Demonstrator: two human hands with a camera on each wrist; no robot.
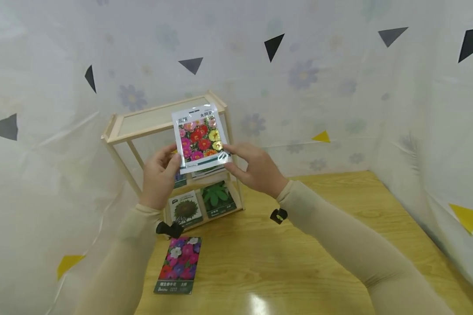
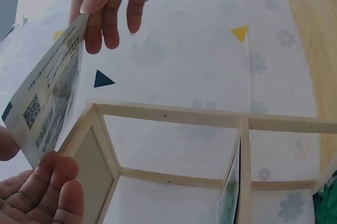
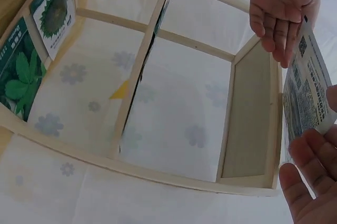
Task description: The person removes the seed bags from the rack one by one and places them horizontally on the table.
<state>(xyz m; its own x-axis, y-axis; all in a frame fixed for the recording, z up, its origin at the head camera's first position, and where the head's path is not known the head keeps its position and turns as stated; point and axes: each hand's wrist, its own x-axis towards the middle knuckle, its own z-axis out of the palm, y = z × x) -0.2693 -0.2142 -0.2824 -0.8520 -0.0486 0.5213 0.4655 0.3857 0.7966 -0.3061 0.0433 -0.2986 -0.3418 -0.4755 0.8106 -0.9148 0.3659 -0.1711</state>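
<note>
A seed packet [image 1: 200,139] with bright portulaca-like flowers on its front is held up before the wooden rack, tilted. My left hand [image 1: 159,180] pinches its left edge, thumb in front and fingers behind. At the lower right edge, my right hand [image 1: 258,169] pinches it between thumb and fingers. Its printed back, with a QR code and barcode, shows in the left wrist view as the packet [image 2: 50,95], and edge-on in the right wrist view. Another flower packet [image 1: 180,264], pink and purple, lies on the table in front of the rack.
The two-tier wooden rack [image 1: 167,127] stands at the table's back left. Its lower shelf bears a sunflower packet [image 1: 186,209] and a green-leaf packet [image 1: 217,199]; the middle shelf's packets are partly hidden. The wooden table [image 1: 291,258] extends rightward, with patterned sheeting [image 1: 339,87] behind.
</note>
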